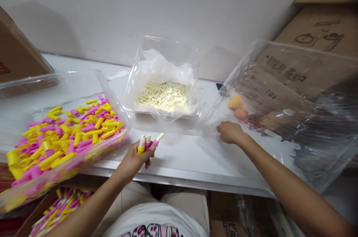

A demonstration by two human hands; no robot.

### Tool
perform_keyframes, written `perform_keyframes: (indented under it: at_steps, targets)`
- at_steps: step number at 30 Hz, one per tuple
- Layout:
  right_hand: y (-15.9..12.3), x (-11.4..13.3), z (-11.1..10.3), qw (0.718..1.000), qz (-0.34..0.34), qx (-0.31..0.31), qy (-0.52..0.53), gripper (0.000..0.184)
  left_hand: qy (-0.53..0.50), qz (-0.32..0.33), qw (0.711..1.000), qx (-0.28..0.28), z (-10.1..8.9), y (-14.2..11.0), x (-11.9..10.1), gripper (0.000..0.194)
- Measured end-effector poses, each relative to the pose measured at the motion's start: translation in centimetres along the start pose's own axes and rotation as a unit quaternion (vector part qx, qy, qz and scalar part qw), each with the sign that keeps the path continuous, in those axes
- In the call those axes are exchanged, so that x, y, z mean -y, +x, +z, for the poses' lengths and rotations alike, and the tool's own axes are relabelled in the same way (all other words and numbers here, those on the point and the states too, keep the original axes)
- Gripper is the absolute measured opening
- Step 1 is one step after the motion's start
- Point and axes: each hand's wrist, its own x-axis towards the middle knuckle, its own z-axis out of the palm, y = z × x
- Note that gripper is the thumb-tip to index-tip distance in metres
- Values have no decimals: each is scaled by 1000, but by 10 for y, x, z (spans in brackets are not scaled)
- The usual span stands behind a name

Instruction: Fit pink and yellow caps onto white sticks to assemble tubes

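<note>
"What's in the left hand (140,157)?"

"At least three white-tipped sticks (160,137), just above the front of the table (179,155). The grip is closed round their pink and yellow sleeves, I'd guess to keep the white ends clear. The palm hides their lower ends, so there could be more."

"And the right hand (231,132)?"

"Fingers curled, by the near side of the clear right tub (302,49), just short of a yellow lump (235,102) and an orange one (241,113). I can't tell whether that grip has anything in it, or whether it's inside the tub wall or in front. The plastic glares and the edge is blurred."

"Why the tubs all round?"

"For easy reach, it seems. The left tub (96,73) holds pink and yellow tubes (78,129), leaning towards the lap. White pegs (163,97) lie in the middle tub (132,76), on crumpled film (156,63), perhaps to keep them together."

"What's down below?"

"A cardboard box (33,214) of similar sticks (60,211), partly behind the left forearm and cut off by the bottom edge. I can't make out how full it is."
</note>
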Motion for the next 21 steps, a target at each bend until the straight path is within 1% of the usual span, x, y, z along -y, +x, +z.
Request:
perform_keyframes:
  at_steps: [2,4,6,7,8,9,10,11,12,13,14,16,17,19,21]
  targets:
    - [7,3,5,1000,1,-8,-1,18,5,3,1000,17,1,1,2,36]
    - [6,6,2,999,8,-34,5,17,15,6,1000,27,0,1,1,36]
    - [-4,9,-6,997,33,-71,14,23,16,4,999,37,-1,1,-2,36]
    - [-13,13,-11,993,35,-104,39,29,12,1,999,45,-1,1,-4,36]
    - [-24,19,-16,986,16,-145,83,32,6,-4,998,56,-1,1,-7,36]
    - [-36,28,-20,972,-26,-185,145,34,3,-8,997,71,0,0,-9,35]
    - [-49,39,-23,946,-86,-221,220,33,2,-10,996,87,1,0,-11,34]
    - [-60,52,-25,913,-155,-239,293,30,4,-10,995,100,2,-1,-12,32]
    - [-71,65,-26,881,-212,-235,353,27,9,-9,994,112,4,-2,-12,32]
    - [-79,79,-26,857,-248,-218,396,24,17,-5,992,122,5,-3,-12,31]
    - [-85,91,-25,841,-268,-196,427,21,24,-3,991,128,6,-4,-12,30]
    - [-91,108,-23,822,-280,-166,467,17,42,-6,990,138,6,-7,-11,29]
    - [-92,113,-23,815,-285,-160,478,15,51,-8,988,143,5,-8,-11,28]
    - [-91,118,-22,804,-298,-160,490,15,66,-8,987,150,2,-10,-11,28]
    - [-89,118,-22,798,-309,-155,493,14,73,-5,985,155,-1,-11,-13,28]
